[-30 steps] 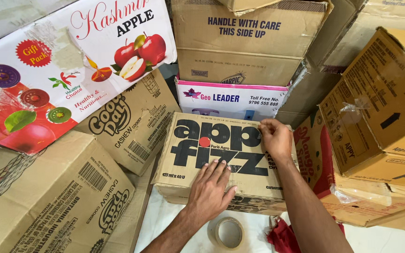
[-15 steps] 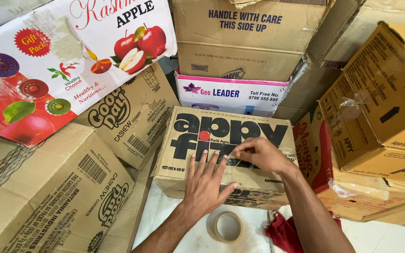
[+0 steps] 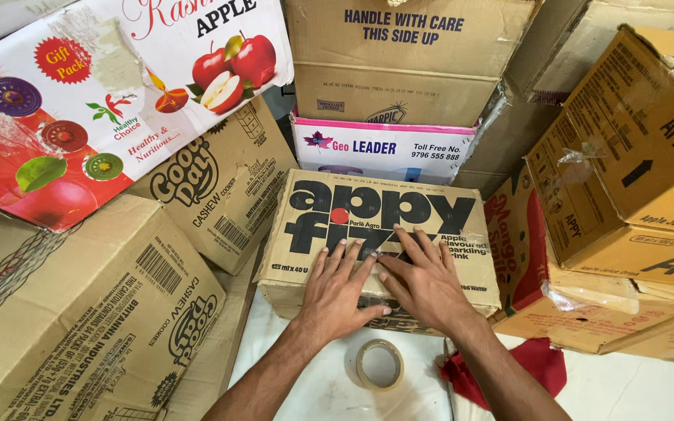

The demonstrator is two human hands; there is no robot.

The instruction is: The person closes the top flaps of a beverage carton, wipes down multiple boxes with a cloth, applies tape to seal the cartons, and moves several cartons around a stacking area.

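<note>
Where white floor (image 3: 313, 390) shows nearest, a tape roll (image 3: 379, 363) lies beside red cloth (image 3: 540, 366). Beyond, left hand (image 3: 338, 290) and right hand (image 3: 424, 282), fingers spread flat, press the central carton (image 3: 313, 234). Stacked boxes (image 3: 79, 312) crowd every edge.

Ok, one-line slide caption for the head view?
Both hands, left and right, press flat on a cardboard box among stacked cartons, a tape roll lying below.
</note>
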